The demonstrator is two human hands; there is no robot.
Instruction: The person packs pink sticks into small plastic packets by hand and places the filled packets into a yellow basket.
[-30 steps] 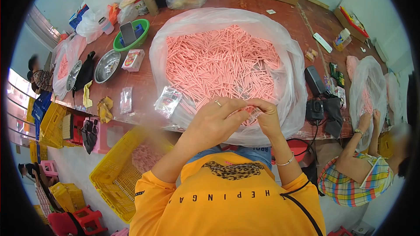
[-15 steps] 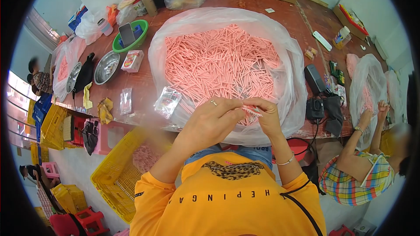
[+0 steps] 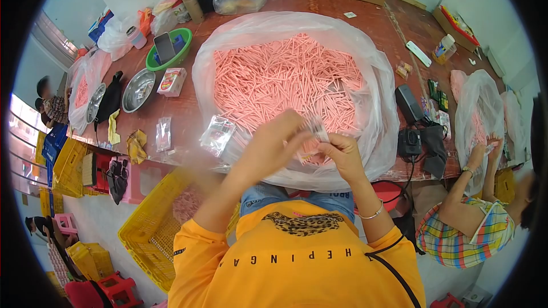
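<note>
A large clear plastic bag [image 3: 205,74] lies open on the table, filled with thin pink sticks [image 3: 274,80]. Over its near edge, my right hand [image 3: 343,157] pinches a small clear packet [image 3: 317,129] between thumb and fingers. My left hand [image 3: 274,148] is at the packet's left side, smeared by motion, so whether its fingertips touch the packet is unclear. Beneath the hands, something pink and yellowish shows, too blurred to make out. Flat clear packets [image 3: 218,134] lie on the bag's left edge.
Left on the table are a steel bowl [image 3: 138,90], a green basin [image 3: 185,51] with a phone, and a small box [image 3: 172,81]. A black device [image 3: 409,144] stands right. A co-worker [image 3: 468,225] handles another bag at far right. A yellow crate [image 3: 142,222] sits below left.
My hands have moved apart. The left hand has risen slightly and blurred, while the small clear packet now stands up from my right fingertips. The co-worker's hands have shifted a little.
</note>
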